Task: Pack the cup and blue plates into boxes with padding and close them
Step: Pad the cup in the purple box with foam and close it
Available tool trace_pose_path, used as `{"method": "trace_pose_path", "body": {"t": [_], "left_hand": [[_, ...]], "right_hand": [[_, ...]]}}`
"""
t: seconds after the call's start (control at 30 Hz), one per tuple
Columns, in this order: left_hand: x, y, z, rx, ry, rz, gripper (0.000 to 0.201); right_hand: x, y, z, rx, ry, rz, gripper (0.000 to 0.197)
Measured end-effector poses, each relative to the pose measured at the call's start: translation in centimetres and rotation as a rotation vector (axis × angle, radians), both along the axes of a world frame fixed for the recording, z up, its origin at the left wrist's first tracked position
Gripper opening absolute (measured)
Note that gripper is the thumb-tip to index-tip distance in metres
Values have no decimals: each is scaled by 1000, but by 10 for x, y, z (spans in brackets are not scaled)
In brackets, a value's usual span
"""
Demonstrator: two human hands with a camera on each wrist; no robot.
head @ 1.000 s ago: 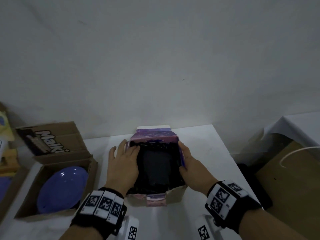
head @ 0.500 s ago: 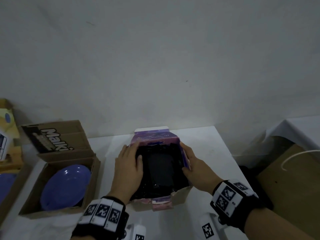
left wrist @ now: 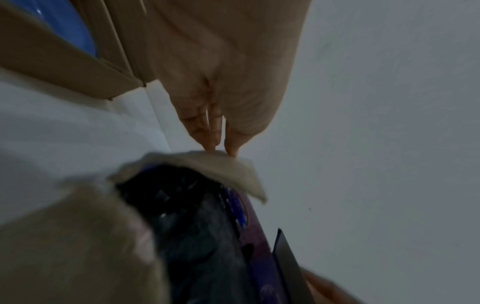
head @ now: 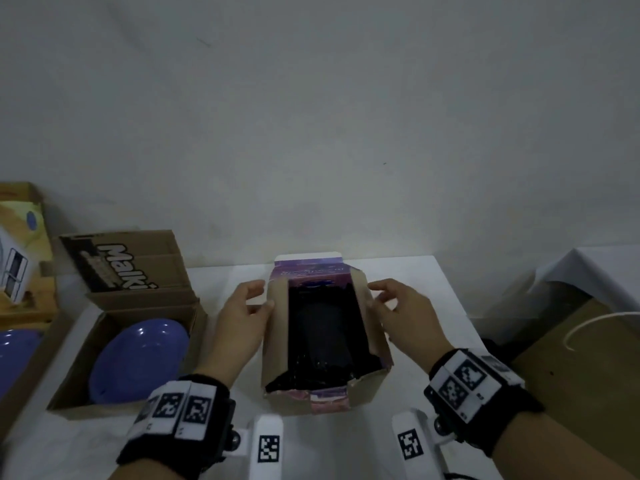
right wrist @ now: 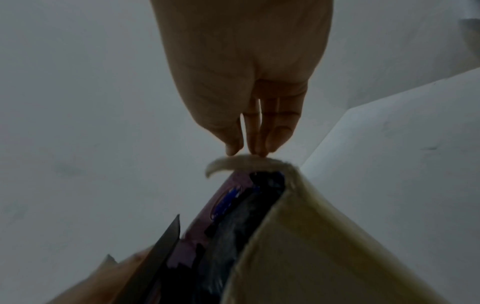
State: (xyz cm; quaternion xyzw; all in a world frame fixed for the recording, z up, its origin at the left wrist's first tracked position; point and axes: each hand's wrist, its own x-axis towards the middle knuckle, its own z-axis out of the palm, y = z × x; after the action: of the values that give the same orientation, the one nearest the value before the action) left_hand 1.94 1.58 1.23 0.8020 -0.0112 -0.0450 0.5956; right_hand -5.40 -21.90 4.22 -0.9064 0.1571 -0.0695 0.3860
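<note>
While the purple carton (head: 325, 341) stood open at the table's (head: 433, 289) middle, black padding (head: 325, 327) filling it, the left hand (head: 239, 323) pinched the left side flap (head: 276, 320) and the right hand (head: 401, 313) pinched the right flap (head: 369, 313), probably to fold them inward for closing. No cup showed; presumably it sat beneath the padding. Left, a blue plate (head: 138, 362) lay in an open brown box (head: 83, 368).

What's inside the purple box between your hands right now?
The purple box shows only crinkled black padding filling its opening. Whatever lies under the padding, a cup included, is covered and cannot be seen.
</note>
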Motion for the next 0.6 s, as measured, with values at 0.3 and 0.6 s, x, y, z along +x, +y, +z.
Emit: {"method": "trace_pose_path", "body": {"t": [0.3, 0.6], "left_hand": [[19, -10, 6, -100, 179, -209, 67], [16, -10, -3, -229, 26, -211, 69]], "right_hand": [[-12, 18, -28, -193, 71, 36, 43], [-12, 20, -30, -171, 58, 17, 46]]}}
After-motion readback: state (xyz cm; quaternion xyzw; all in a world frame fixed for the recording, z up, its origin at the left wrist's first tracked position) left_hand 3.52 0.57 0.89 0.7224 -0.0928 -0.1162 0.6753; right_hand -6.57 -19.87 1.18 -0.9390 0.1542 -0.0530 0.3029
